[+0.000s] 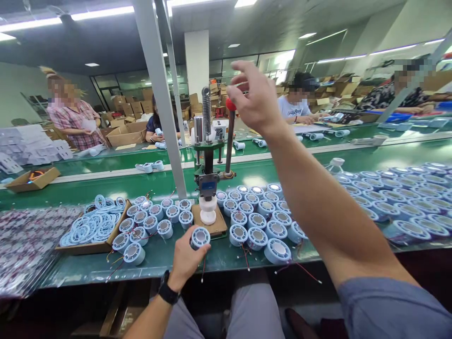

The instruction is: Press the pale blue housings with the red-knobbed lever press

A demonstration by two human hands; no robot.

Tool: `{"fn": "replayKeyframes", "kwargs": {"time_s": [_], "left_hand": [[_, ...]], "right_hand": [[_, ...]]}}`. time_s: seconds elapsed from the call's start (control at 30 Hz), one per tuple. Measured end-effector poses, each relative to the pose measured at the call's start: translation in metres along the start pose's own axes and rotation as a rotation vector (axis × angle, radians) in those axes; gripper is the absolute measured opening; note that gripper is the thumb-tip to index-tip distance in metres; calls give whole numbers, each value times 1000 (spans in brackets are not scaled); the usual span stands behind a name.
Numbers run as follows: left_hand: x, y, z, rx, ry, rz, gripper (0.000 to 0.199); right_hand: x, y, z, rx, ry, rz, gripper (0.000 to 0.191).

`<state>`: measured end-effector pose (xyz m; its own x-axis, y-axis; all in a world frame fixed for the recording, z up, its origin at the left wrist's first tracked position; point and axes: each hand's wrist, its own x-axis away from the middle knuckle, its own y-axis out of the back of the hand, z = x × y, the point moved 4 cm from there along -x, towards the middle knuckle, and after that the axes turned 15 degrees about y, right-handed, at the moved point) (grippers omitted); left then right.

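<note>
My left hand [184,260], a black band at its wrist, grips a round light blue motor housing [200,238] in front of the hand press. Thin wires hang below this housing. The press [208,183] stands upright with a spring on top and a white round die [208,212] over a brown base board [219,225]. My right hand [256,96] is raised at the lever's red knob [230,104], fingers apart and not wrapped round it. Whether the palm touches the knob is hard to tell.
Several similar housings [256,235] stand right and left of the press. A cardboard box of light blue rings [92,226] lies left, beside clear-wrapped parts [31,240]. A grey post [160,94] rises behind. Several people sit or stand across the green bench [88,278].
</note>
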<state>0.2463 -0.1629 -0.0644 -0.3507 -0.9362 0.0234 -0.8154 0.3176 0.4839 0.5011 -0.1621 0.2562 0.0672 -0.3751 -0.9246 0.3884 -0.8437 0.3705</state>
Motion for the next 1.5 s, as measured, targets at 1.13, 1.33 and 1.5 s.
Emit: {"fn": "replayKeyframes", "kwargs": {"time_s": [1.13,1.33,1.5], "left_hand": [[-75,-58,-5,350,-18,63,82],[-67,-56,-11,275,-49,73,75],[-35,-48,1,296,-109,63,64]], "right_hand": [[282,8,154,73,193,-331,21],[177,31,104,47,245,-331,16],[59,-7,18,-328,-25,-217,37]]}}
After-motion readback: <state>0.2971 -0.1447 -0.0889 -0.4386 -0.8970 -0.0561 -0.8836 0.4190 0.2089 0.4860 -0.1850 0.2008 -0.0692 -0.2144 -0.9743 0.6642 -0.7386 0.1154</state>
